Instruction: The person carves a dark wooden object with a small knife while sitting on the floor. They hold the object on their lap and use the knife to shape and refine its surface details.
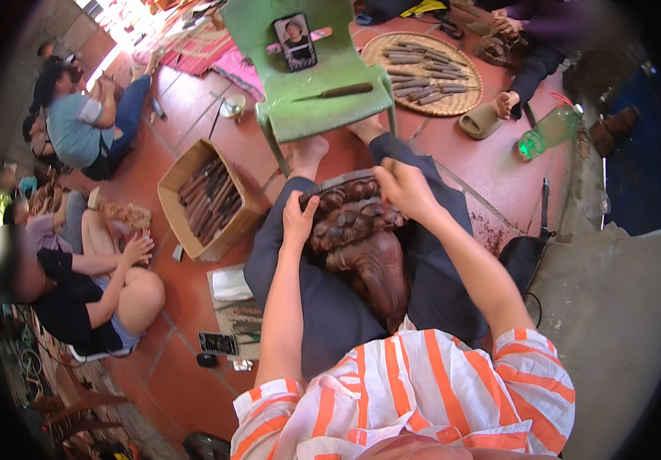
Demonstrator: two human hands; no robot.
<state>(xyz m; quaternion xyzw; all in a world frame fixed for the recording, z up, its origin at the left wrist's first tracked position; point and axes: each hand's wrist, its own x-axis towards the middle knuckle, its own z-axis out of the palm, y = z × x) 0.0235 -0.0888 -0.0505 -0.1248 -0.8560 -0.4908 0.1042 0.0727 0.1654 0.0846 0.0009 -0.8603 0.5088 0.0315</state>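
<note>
A dark brown wood carving with rounded, ridged relief lies tilted between my thighs. Its flat rim faces away from me. My left hand grips the left edge of the carving, with the thumb on top. At the upper right of the rim, my right hand is closed and touches the wood; whatever its fingers may hold is hidden. Beyond my knees, a green plastic chair bears a phone and a slim tool with a dark handle.
Left of my legs stands a cardboard box full of wooden-handled tools. A round woven tray carries several more tools. A green bottle lies at the right, near a sandal. Other people sit at the left and far right.
</note>
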